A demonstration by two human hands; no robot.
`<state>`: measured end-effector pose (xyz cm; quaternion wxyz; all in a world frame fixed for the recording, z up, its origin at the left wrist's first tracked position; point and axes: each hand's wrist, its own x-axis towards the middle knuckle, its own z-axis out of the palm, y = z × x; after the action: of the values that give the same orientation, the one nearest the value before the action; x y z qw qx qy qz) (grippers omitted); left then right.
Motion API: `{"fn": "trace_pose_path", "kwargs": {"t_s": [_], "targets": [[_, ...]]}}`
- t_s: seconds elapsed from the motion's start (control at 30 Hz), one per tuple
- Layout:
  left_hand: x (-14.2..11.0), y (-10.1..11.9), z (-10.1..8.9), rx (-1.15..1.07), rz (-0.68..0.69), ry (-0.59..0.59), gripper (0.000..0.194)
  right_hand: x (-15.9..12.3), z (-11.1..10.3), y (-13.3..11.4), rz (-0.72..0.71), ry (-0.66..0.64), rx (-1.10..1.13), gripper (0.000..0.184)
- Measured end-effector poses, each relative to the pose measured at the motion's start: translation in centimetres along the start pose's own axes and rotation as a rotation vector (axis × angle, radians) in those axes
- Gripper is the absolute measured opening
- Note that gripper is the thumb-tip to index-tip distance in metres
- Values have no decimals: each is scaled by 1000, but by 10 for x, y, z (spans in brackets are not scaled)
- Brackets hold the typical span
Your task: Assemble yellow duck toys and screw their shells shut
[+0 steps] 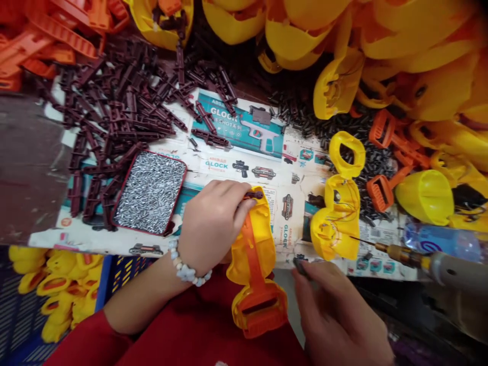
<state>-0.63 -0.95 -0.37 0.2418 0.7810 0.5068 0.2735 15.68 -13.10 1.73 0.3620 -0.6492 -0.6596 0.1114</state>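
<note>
Yellow plastic shell (251,239) under left hand (213,226), one dark piece (300,266) in right hand (335,315).

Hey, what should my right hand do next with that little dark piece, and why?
Probably bring the small dark piece in your right hand over to the yellow plastic shell. Your left hand seems to be steadying that shell, with a dark maroon part at its top end, so it looks ready.
</note>
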Motion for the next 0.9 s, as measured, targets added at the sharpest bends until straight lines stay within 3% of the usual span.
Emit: {"fn": "trace_pose_path", "kwargs": {"t_s": [0.1,0.17,0.57,0.9], "targets": [[-1,0,1,36,7,8,13,27,13,-9,-126,-273,27,8],[-2,0,2,44,11,19,12,41,20,-11,-188,-356,29,7],[-3,0,2,19,-36,12,15,53,26,-19,-220,-417,-44,6],[-5,1,-1,92,-55,10,17,57,39,-23,-152,-364,24,9]]}}
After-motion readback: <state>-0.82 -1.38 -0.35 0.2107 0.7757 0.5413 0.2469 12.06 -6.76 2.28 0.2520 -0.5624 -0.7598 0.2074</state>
